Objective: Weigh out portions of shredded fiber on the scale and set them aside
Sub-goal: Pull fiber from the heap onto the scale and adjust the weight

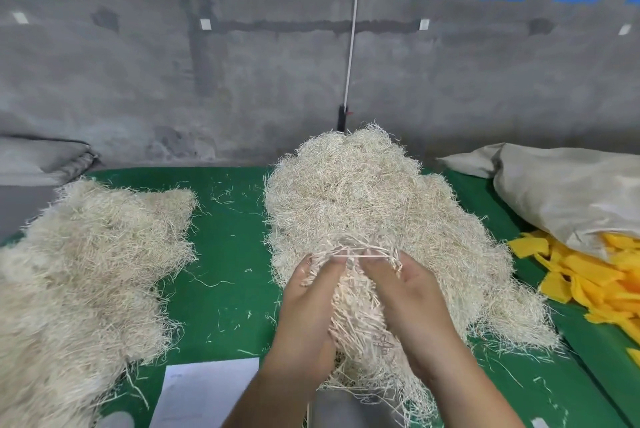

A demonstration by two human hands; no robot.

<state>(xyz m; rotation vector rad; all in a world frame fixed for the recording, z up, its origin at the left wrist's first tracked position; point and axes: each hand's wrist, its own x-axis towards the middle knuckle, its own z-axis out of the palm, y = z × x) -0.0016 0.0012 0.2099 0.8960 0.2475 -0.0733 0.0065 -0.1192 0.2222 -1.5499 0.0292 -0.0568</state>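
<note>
A tall heap of pale shredded fiber (367, 199) lies in the middle of the green table (228, 227). At its near side my left hand (308, 310) and my right hand (412, 303) hold a clump of fiber (356, 306) between them, palms facing each other and fingers curled into the strands. A second, flatter spread of fiber (97, 254) covers the table's left part. A grey surface (332, 403) shows under the clump at the front edge; I cannot tell whether it is the scale.
A grey sack (568, 185) lies at the right with yellow cloth pieces (595, 275) spilling from it. A white paper sheet (204, 393) sits at the front edge. Folded grey fabric (38, 157) is at the back left. A concrete wall stands close behind the table.
</note>
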